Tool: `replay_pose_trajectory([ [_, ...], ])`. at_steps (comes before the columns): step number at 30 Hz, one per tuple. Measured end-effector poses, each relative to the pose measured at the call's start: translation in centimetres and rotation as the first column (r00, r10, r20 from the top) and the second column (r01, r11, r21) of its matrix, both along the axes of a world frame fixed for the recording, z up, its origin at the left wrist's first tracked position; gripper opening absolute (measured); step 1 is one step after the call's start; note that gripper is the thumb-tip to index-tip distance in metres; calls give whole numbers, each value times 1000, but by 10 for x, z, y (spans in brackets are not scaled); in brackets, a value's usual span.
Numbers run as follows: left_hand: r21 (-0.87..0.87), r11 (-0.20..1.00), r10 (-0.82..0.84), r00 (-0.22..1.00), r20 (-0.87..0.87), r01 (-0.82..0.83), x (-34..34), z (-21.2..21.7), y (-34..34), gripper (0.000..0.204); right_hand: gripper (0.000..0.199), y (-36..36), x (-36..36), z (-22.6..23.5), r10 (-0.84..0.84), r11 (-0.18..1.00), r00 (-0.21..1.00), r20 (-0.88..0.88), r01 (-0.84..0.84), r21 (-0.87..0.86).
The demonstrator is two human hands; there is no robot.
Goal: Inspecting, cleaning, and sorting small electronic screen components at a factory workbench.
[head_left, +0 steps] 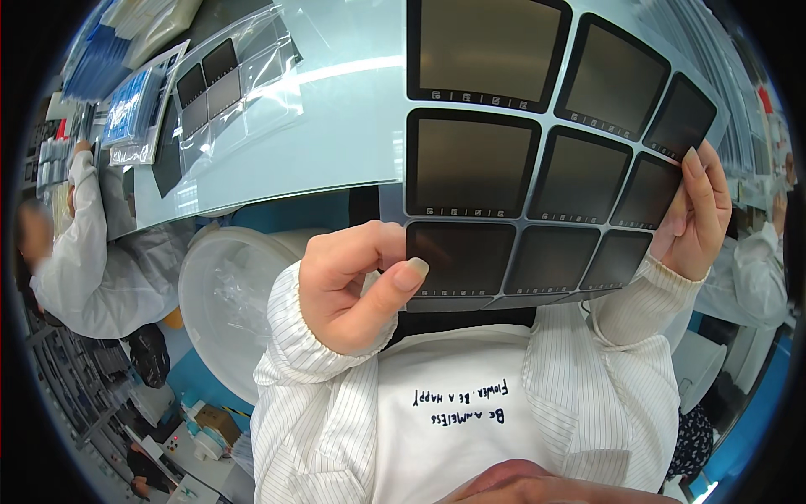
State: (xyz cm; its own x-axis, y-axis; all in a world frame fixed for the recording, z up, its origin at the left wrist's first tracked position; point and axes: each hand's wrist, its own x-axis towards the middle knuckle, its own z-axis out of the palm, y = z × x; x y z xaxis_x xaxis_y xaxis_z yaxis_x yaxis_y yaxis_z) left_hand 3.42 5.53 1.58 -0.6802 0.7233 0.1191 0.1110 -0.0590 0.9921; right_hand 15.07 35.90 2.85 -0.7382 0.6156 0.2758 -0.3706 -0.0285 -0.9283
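Note:
I hold up a clear sheet (pixel 537 118) that carries rows of dark, black-framed rectangular panels, each with a strip of small light marks along its lower edge. My left hand (pixel 357 281) grips its lower left edge, thumb in front and fingers curled partly behind. At the right edge my right hand (pixel 698 210) pinches it, with the thumb out of sight behind and fingertips against the border. The sheet tilts and bends away at its bottom, hiding what lies behind it.
On the glass-topped table (pixel 336 134) lies a clear plastic bag (pixel 243 76) with dark panels in it. Blue-and-white packs (pixel 130 105) stand at the far left. A white bin (pixel 227 294) stands below the table edge. A person in a white coat (pixel 92 260) works at left.

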Motion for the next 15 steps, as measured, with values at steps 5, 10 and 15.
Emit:
replay_pose_trajectory([
  [5, 114, 992, -49, 997, -56, 55, -3, -11, 4, 17, 26, -5, -6, 1, -39, 999, 999, 31, 40, -35],
  [10, 87, 992, -81, 986, -148, 95, -5, -9, 3, 17, 25, 0, -16, 12, -81, 997, 991, -111, 81, 0],
  [15, 88, 995, -33, 990, -138, 46, -4, -14, 1, 13, 23, 11, -15, 16, -109, 993, 980, -169, 116, 28],
])
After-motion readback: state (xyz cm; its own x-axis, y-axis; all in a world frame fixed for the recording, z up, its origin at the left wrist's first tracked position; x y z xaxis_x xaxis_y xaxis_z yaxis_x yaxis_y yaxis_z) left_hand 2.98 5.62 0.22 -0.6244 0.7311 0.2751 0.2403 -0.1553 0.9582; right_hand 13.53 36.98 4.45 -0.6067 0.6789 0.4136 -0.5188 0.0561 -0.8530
